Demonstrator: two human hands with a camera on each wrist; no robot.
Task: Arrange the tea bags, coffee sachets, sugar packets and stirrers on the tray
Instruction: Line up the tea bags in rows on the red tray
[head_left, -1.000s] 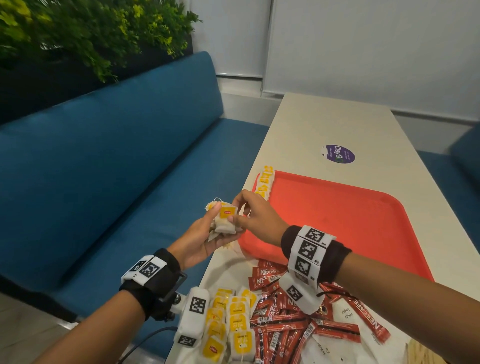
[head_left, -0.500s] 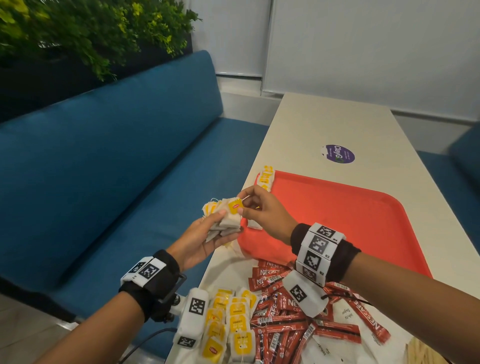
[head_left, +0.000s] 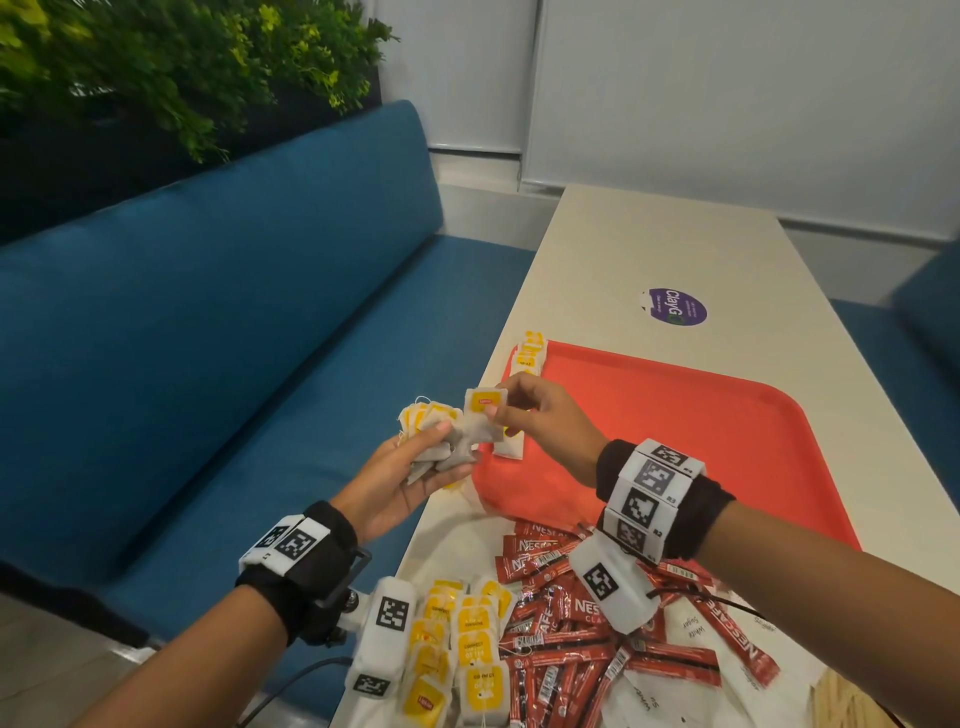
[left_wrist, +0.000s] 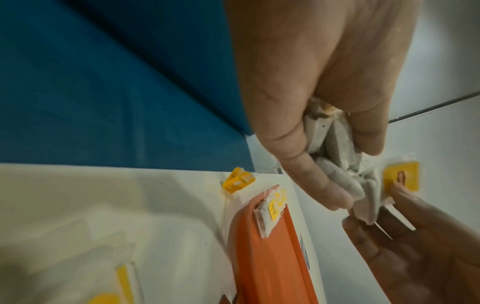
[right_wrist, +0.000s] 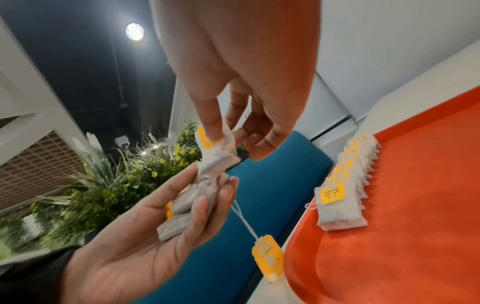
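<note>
My left hand (head_left: 415, 467) holds a bunch of tea bags (head_left: 434, 434) palm up, just left of the orange tray (head_left: 701, 441). My right hand (head_left: 530, 415) pinches one tea bag (head_left: 483, 410) with a yellow tag by its top and lifts it from that bunch. In the right wrist view the pinched tea bag (right_wrist: 217, 150) hangs from thumb and finger above the bunch (right_wrist: 192, 203), and one yellow tag (right_wrist: 269, 258) dangles on its string. A row of tea bags (right_wrist: 348, 179) lies along the tray's left edge.
Near me on the white table (head_left: 649, 249) lie loose tea bags (head_left: 462, 649), red coffee sachets (head_left: 571, 639) and white sugar packets (head_left: 691, 634). A blue bench (head_left: 208, 338) runs along the left. A purple sticker (head_left: 672, 306) sits beyond the tray.
My right hand has moved right and up, drawing one tea bag away from the bunch. The left hand has stayed in place with the rest.
</note>
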